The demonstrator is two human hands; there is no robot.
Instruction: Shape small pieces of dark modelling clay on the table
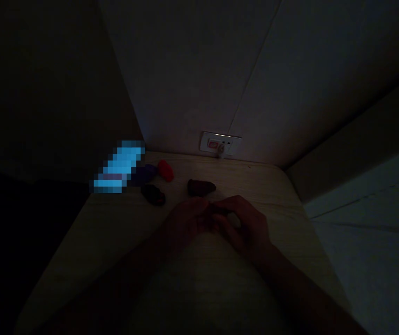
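The scene is very dark. My left hand (183, 222) and my right hand (244, 225) meet over a light wooden tabletop (115, 232), fingers curled together around a small dark object (216, 210) that I cannot identify. Just beyond the hands lies a dark oblong lump (201, 187). Farther left sit another dark lump (153, 194), a red piece (166, 170) and a purple piece (147, 171).
A glowing blue screen (118, 167), blurred out, lies at the table's back left. A wall socket plate (219, 143) is mounted on the wall behind the table. A pale bed or mattress surface (370, 209) lies to the right.
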